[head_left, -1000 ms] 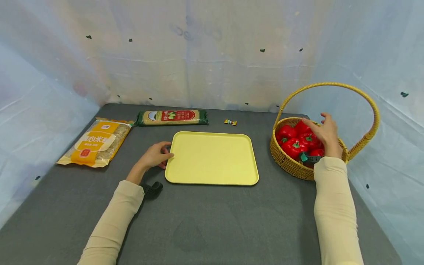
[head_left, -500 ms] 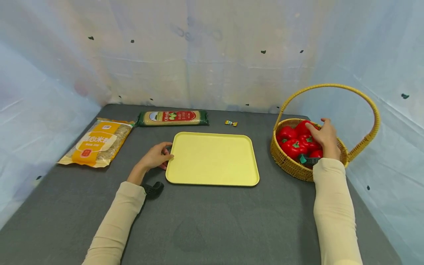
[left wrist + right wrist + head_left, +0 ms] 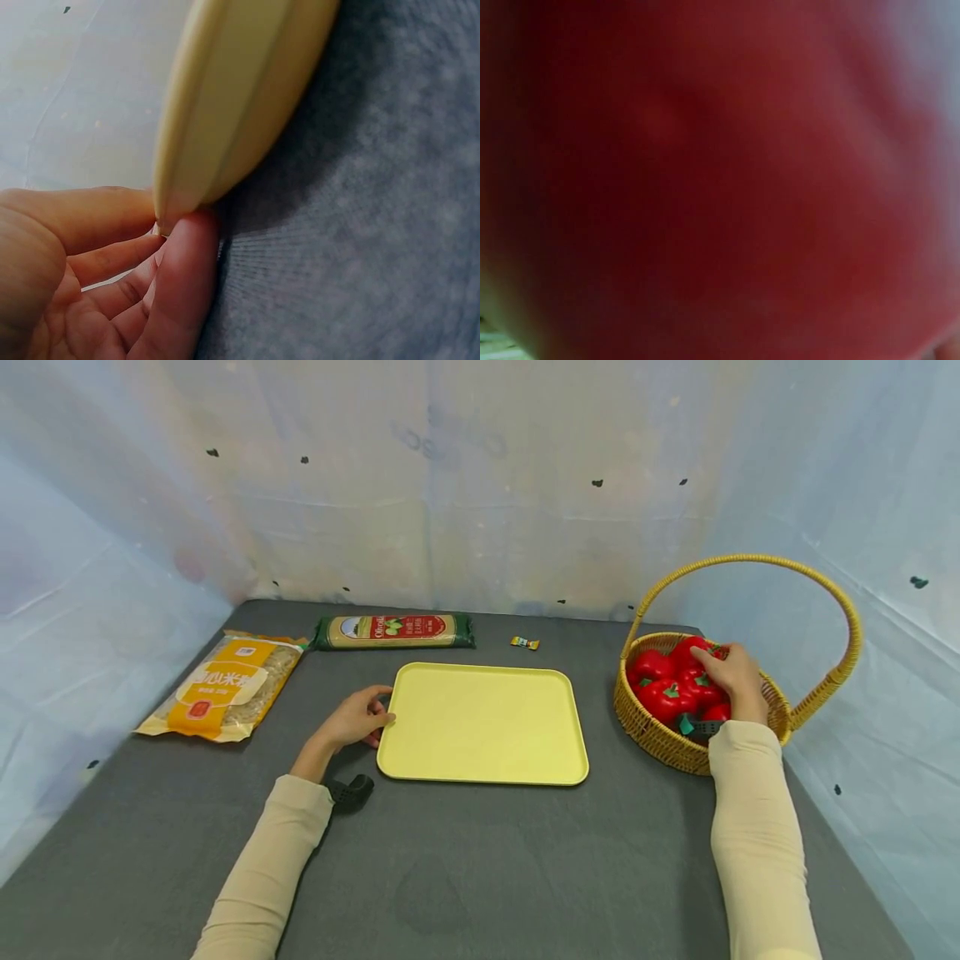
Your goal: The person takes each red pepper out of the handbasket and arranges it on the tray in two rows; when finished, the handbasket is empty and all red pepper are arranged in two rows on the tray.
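My left hand [image 3: 352, 720] pinches the left edge of a yellow tray [image 3: 483, 724] lying flat on the table. Up close in the left wrist view, thumb and fingers meet at the corner of the tray [image 3: 225, 97]. Over on the right stands a wicker basket [image 3: 660, 745] holding several red bell peppers [image 3: 667, 698]. My right hand [image 3: 738, 677] reaches into it and grips a red bell pepper [image 3: 687, 652] at the back, thumb on the near side; its other fingers are mostly hidden. A blurred red bell pepper [image 3: 727, 180] fills the right wrist view.
The basket's tall arched handle [image 3: 750, 558] rises above the right hand. A green-ended pasta packet [image 3: 393, 632] and a small wrapped candy [image 3: 525, 643] lie behind the tray. At the left is an orange-labelled grain bag [image 3: 225, 685]. Plastic sheeting [image 3: 480, 485] encloses the table.
My right hand has lowered into the basket, and its raised fingers have come down around the back pepper. The left hand stays at the tray's edge. The view has tilted slightly upward.
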A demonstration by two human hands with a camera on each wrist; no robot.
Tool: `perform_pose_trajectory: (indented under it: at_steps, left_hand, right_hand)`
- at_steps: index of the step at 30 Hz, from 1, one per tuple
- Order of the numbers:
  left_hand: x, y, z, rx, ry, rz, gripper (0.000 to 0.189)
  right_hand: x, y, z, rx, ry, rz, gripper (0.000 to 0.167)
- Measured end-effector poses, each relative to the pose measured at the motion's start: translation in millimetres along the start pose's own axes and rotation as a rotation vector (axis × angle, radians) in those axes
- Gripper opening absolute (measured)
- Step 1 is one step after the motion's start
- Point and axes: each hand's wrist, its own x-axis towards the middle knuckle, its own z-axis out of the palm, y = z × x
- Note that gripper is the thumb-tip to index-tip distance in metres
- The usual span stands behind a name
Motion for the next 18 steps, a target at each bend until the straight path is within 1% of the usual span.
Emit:
perform_pose_trajectory:
  at_steps: [6, 13, 18]
  left_hand:
    - [-0.4, 1.4, -0.3, -0.012, 0.006, 0.006, 0.056]
    - [0.1, 1.0, 0.3, -0.019, 0.009, 0.007, 0.056]
    - [0.0, -0.4, 0.4, -0.020, 0.007, 0.005, 0.056]
  right_hand:
    - [1.7, -2.9, -1.4, -0.005, -0.017, 0.019, 0.088]
    - [1.1, -4.1, 0.1, -0.001, 0.012, 0.034, 0.087]
    - [0.8, -6.4, 2.5, -0.005, 0.029, 0.077, 0.089]
